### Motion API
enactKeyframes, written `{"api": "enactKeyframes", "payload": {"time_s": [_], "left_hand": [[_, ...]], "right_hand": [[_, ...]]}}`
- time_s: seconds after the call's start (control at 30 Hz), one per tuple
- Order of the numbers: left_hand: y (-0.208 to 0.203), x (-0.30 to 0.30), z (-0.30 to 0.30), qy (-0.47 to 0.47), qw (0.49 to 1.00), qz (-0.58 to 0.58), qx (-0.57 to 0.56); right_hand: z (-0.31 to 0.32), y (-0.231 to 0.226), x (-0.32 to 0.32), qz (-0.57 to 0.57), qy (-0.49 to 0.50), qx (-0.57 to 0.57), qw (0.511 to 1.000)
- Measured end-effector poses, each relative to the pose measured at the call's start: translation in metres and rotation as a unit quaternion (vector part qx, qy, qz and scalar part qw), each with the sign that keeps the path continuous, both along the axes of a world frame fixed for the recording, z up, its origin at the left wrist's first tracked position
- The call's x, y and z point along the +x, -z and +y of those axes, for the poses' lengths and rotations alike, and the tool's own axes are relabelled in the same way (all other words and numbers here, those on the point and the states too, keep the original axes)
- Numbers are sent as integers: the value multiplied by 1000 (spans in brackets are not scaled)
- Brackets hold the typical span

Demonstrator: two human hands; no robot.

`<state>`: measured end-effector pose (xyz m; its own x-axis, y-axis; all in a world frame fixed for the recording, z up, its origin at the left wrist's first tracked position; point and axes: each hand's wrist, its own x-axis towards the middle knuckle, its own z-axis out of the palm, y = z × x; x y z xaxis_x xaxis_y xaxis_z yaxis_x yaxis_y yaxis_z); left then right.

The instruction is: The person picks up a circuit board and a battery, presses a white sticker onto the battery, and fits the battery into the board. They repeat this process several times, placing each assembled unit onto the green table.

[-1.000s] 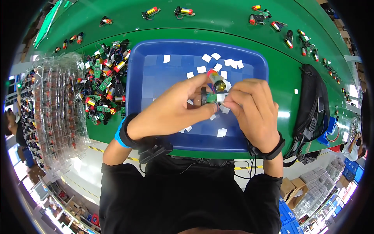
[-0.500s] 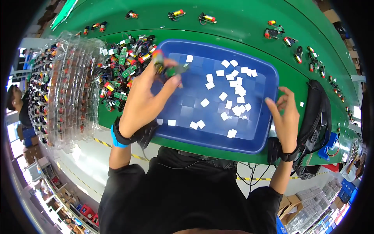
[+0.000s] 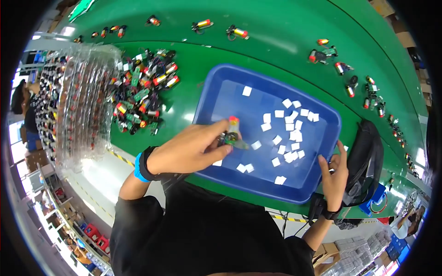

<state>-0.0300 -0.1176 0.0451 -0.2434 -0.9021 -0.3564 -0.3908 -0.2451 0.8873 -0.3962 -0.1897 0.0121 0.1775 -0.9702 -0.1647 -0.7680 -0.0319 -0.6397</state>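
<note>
My left hand (image 3: 193, 149) is closed in a pinch on a small circuit board assembly (image 3: 233, 131), which has a red-capped cylinder and a green board. It hangs over the left part of a blue plastic tray (image 3: 271, 79). On the tray's floor lie several small white square pieces (image 3: 294, 135), some overlapping. At the tray's right rim is my right hand (image 3: 335, 179), thumb on the inner side and fingers on the outer side. A heap of similar board assemblies (image 3: 142, 92) lies on the green table left of the tray.
Stacked clear plastic trays (image 3: 87, 101) full of parts stand at the far left. A black bag (image 3: 368, 161) lies close to the tray's right side. More assemblies (image 3: 238, 32) are scattered along the back of the green table (image 3: 276, 27) and down its right side.
My left hand has brought the board assembly lower, over the tray. The tray has shifted right, opening a gap beside the heap. My right hand has closed on its rim.
</note>
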Motion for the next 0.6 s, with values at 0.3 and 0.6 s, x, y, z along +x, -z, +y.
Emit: {"api": "enactKeyframes", "payload": {"time_s": [0.3, 0.6], "left_hand": [[14, -33, -61, 65, 986, 147, -38], [7, -18, -59, 32, 981, 85, -171]], "right_hand": [[-7, -10, 37, 90, -8, 35, 995], [6, -78, 51, -11, -83, 1, 996]]}}
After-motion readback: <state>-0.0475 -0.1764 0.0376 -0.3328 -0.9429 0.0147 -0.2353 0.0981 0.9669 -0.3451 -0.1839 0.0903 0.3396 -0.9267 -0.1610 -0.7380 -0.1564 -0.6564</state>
